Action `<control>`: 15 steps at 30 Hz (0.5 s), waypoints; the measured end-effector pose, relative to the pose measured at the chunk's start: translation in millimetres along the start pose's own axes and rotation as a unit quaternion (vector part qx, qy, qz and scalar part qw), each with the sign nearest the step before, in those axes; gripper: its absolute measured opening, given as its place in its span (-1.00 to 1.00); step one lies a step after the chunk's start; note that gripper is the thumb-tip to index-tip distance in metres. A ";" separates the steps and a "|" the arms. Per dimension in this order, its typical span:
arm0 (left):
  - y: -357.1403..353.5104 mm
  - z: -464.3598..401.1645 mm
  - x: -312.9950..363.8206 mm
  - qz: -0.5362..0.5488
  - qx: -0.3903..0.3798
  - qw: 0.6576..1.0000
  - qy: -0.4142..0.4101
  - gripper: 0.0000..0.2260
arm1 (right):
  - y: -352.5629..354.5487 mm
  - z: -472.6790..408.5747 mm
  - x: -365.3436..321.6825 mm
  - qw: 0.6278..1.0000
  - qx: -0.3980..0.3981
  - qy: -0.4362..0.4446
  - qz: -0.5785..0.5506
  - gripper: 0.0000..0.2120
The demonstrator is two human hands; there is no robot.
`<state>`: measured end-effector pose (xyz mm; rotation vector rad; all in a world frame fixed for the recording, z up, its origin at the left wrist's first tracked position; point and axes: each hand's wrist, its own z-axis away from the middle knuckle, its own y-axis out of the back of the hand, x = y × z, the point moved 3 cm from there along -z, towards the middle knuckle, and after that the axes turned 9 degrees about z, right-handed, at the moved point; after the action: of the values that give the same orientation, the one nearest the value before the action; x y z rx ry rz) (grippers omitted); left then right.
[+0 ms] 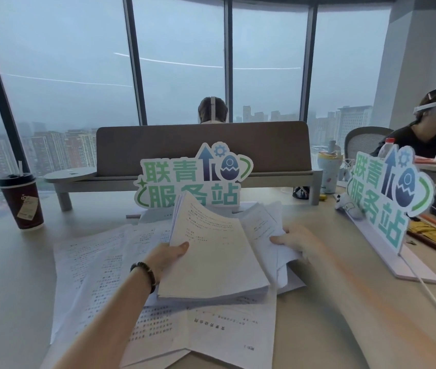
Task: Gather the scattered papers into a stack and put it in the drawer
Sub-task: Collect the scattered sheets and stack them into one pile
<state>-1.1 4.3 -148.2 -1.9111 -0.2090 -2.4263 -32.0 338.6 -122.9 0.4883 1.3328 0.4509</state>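
My left hand (170, 255) grips the paper stack (211, 258) at frame centre; my right hand (295, 242) pinches loose sheets (263, 226). Behind, a sign (193, 177) reads 联青服务站; the print on the papers is too blurred to read.

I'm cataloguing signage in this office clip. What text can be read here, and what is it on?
"联青服务站": centre standing sign.
"联青服务站": right standing sign.
Coffee cup: logo and tag too small to read.
Held stack of papers and loose sheets: printed lines too blurred to read.
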 end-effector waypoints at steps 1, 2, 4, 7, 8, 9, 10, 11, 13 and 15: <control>0.6 0.8 0.6 0.007 -0.004 1.000 0.000 -0.69 | 1.7 2.2 -3.3 1.000 0.000 0.005 -0.030 -0.75; 1.4 1.9 1.4 0.012 -0.008 1.000 0.003 -0.69 | 3.7 4.2 -6.3 0.998 0.003 0.009 -0.055 -0.75; 2.3 3.6 2.9 0.025 -0.014 1.000 0.006 -0.70 | 6.2 6.7 -11.0 0.995 0.011 0.020 -0.097 -0.78; 2.8 6.5 5.1 0.046 -0.024 0.999 0.009 -0.72 | 3.7 8.6 -10.1 0.995 0.016 0.009 -0.102 -0.75; 2.8 7.6 5.4 0.051 -0.028 0.998 0.010 -0.72 | 0.7 8.5 -7.3 0.996 0.009 -0.001 -0.089 -0.67; 2.4 8.8 5.6 0.057 -0.033 0.998 0.011 -0.73 | -2.7 8.3 -4.4 0.997 0.002 -0.005 -0.071 -0.57; 2.0 9.9 5.7 0.064 -0.037 0.997 0.014 -0.74 | -5.0 6.7 -1.7 0.999 -0.004 -0.007 -0.048 -0.49; 1.4 11.2 6.0 0.071 -0.040 0.997 0.016 -0.76 | -5.8 6.3 -0.9 1.000 -0.006 -0.001 -0.028 -0.50; 0.0 12.9 6.4 0.083 -0.044 0.995 0.020 -0.79 | -4.1 6.9 -3.9 1.000 0.000 0.006 -0.021 -0.64; -1.0 13.5 5.9 0.090 -0.045 0.995 0.024 -0.81 | 0.4 8.9 -12.1 0.999 0.001 0.019 -0.041 -0.77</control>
<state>10.3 7.4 -139.4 -1.8151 0.0739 -2.3964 -25.4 331.3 -111.5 0.4272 1.3852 0.3931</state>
